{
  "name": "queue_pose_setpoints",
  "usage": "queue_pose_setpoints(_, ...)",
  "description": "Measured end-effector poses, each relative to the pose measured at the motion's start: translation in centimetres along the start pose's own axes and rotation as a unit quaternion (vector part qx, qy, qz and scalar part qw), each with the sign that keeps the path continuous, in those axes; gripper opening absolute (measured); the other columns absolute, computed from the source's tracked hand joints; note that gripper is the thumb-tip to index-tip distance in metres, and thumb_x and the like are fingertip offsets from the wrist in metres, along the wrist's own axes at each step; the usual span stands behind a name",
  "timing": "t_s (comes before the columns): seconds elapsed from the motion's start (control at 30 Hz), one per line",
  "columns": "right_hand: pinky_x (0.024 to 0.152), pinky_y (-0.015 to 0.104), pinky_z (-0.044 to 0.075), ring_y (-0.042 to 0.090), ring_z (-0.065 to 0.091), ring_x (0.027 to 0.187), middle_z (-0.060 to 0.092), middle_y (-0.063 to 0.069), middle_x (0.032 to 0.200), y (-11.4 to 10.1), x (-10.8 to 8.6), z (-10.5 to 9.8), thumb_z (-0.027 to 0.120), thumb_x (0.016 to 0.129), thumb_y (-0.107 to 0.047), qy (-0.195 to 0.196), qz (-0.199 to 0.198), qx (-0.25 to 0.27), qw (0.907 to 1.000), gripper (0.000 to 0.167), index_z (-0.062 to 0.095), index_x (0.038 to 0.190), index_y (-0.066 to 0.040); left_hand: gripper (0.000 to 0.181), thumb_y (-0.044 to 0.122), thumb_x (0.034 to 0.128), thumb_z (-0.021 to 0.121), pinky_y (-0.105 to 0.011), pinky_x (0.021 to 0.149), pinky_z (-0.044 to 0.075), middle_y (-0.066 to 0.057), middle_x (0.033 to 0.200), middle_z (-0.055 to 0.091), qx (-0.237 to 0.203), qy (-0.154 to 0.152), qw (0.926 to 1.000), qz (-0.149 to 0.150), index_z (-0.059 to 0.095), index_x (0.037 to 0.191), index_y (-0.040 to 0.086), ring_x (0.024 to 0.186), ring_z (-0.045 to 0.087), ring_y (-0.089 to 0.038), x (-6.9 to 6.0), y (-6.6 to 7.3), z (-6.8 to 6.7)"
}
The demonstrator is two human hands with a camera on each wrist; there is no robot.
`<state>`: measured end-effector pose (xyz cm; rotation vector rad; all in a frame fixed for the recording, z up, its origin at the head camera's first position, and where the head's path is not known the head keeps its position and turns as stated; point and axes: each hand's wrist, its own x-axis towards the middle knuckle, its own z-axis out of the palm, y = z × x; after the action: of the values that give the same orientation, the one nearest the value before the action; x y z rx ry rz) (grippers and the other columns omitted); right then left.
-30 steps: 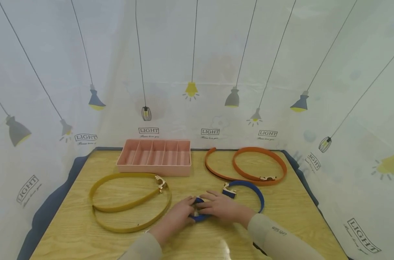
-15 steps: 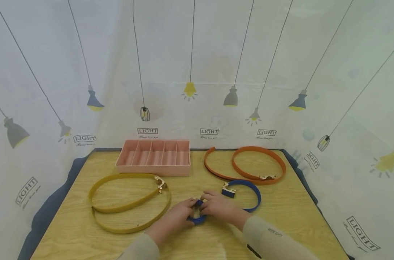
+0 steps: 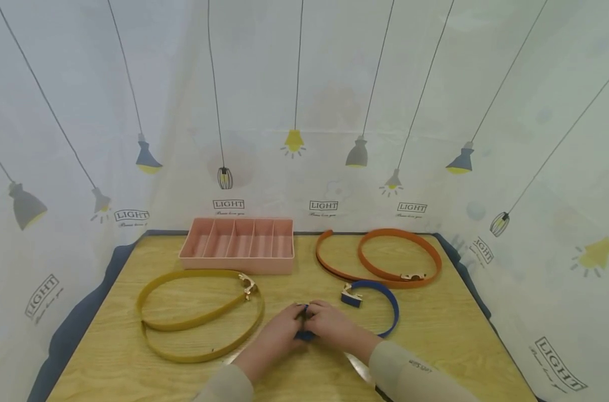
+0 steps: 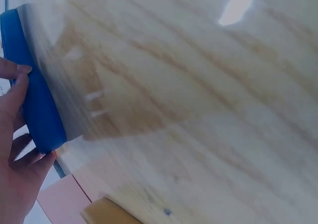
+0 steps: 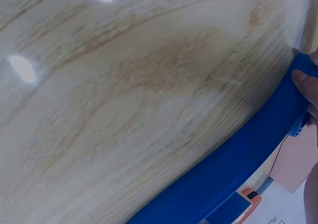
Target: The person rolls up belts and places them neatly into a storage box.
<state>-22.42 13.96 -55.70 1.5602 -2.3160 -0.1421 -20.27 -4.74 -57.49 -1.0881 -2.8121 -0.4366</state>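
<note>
At the table's near middle, a blue belt (image 3: 392, 307) is partly coiled between both hands. Its free part curves off to the right and ends in a gold-coloured buckle (image 3: 351, 295). The left hand (image 3: 282, 326) grips the coil from the left; in the left wrist view its thumb and fingers pinch the blue strap (image 4: 39, 97). From the right, the right hand (image 3: 331, 324) holds the same coil, and the right wrist view has its thumb pressed on the strap (image 5: 213, 169). Most of the coil is hidden behind the fingers.
A yellow belt (image 3: 193, 322) lies in loops at left. Behind it stands a pink tray (image 3: 236, 265) with several compartments. An orange belt (image 3: 437, 259) lies coiled at the back right. Printed white sheeting (image 3: 264, 84) surrounds the wooden table (image 3: 133, 374).
Both hands have drawn closer together around the coil, which has narrowed between them. The belt's free curve on the right has shifted left, while its buckle has moved slightly left.
</note>
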Motion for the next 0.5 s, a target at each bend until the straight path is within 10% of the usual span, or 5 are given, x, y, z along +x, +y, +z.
queue_pose_setpoints(0.5,0.103,0.036,0.038,0.018,0.057,0.111,0.070,-0.010,0.100,0.3,-1.5,0.4,0.081,0.079,-0.029,-0.003,-0.008,0.058,0.9983,0.027,0.074,0.104,-0.022,0.022,0.031,0.0752,0.081,-0.046,0.102,0.041,-0.019,0.137,0.053,-0.053,-0.025,0.9972,-0.047,0.075,0.082,0.011,0.126,0.048,-0.038,-0.3,0.2,-0.6)
